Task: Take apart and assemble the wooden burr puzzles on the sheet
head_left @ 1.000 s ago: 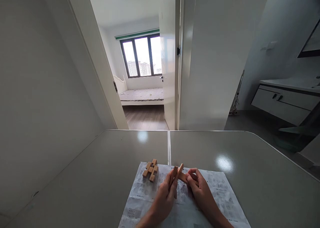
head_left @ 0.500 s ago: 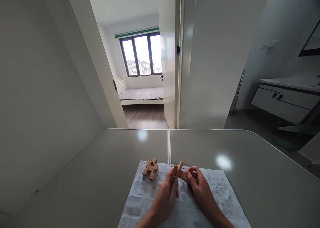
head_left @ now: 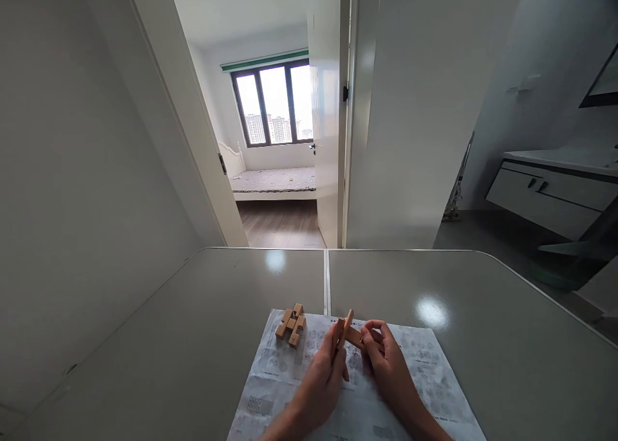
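“Desk (head_left: 159, 364) first?”
“With a printed sheet (head_left: 275, 383) on its near part.”
“What's changed?”
“Little this past second: the left hand (head_left: 321, 371) and right hand (head_left: 383, 356) stay closed, so the work looks careful. A block cluster (head_left: 291, 324) sits at the sheet's far left corner.”
“Held pieces?”
“Left curls around two wooden sticks (head_left: 348, 322); right pinches a wooden bar (head_left: 355, 337) angled towards them. Joined or not, I can't tell.”
“Writing?”
“Lines of print (head_left: 423, 362), too small to read; no brand shows”

Glossy grey table (head_left: 386, 286), pale seam (head_left: 327, 283) down its middle. Printed paper sheet (head_left: 270, 378) lies on near side; notched wooden blocks (head_left: 291, 325) rest on its far left corner.
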`<state>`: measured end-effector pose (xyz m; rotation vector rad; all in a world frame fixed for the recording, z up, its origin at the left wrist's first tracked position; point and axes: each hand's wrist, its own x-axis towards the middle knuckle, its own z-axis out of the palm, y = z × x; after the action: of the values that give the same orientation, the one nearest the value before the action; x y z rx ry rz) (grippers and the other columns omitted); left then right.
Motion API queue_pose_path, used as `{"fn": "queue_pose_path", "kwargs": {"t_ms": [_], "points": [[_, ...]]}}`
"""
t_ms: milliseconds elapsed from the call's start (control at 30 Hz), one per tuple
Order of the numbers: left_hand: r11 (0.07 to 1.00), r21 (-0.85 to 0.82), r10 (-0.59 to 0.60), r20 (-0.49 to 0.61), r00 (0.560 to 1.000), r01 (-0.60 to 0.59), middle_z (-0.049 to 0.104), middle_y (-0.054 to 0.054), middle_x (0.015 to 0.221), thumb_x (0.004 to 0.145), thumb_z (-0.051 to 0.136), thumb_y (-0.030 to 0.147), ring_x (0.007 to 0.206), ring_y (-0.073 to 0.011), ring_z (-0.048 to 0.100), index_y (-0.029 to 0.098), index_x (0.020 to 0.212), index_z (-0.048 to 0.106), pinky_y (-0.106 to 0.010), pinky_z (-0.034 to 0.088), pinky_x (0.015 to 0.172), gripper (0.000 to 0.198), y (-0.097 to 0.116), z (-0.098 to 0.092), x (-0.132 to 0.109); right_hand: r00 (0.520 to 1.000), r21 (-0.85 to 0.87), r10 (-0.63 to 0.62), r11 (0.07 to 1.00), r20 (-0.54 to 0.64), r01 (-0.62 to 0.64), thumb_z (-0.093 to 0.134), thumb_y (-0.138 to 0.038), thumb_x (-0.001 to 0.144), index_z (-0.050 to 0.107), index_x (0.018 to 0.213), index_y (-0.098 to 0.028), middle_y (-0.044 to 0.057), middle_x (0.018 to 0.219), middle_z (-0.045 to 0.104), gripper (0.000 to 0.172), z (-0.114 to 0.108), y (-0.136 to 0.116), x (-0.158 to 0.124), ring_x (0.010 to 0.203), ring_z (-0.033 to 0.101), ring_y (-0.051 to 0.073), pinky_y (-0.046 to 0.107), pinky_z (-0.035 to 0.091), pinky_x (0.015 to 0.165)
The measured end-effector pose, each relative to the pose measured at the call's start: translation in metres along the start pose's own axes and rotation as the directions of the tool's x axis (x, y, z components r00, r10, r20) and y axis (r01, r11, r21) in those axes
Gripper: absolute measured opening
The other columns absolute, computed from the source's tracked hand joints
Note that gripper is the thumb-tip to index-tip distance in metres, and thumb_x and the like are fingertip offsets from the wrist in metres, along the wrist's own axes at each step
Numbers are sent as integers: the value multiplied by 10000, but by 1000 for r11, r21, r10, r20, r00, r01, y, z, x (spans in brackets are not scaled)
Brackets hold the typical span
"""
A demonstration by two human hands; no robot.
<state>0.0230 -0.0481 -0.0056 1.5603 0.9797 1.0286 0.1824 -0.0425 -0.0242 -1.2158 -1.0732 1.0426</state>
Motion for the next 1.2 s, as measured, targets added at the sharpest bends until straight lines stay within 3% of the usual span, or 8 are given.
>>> {"fn": "queue_pose_path", "kwargs": {"t_ms": [333,500,1200], "points": [[999,49,-7,28,1000,6,648,-44,938,1045,446,484,601,-108,468,235,1531,465,-255,486,638,546,-4,-2,4,1000,-28,-19,999,6,19,601,-666,890,634,916,-226,17,710,659,442,-2,4,2,524,559,185,283,443,472],[999,42,-13,22,1000,12,604,-7,794,1050,443,495,600,-118,473,208,1541,448,-249,477,641,568,1,-1,3,1000,-14,3,1000,21,-2,584,-655,915,614,929,-226,16,738,648,430,-1,6,2,536,528,170,267,416,467],[1000,25,12,61,998,-13,660,-58,974,1049,445,430,641,-131,527,243,1517,453,-273,527,668,503,-2,-3,4,999,-39,-5,999,39,6,548,-622,949,601,948,-225,-1,736,633,400,-2,5,1,521,493,158,269,422,488]]}}
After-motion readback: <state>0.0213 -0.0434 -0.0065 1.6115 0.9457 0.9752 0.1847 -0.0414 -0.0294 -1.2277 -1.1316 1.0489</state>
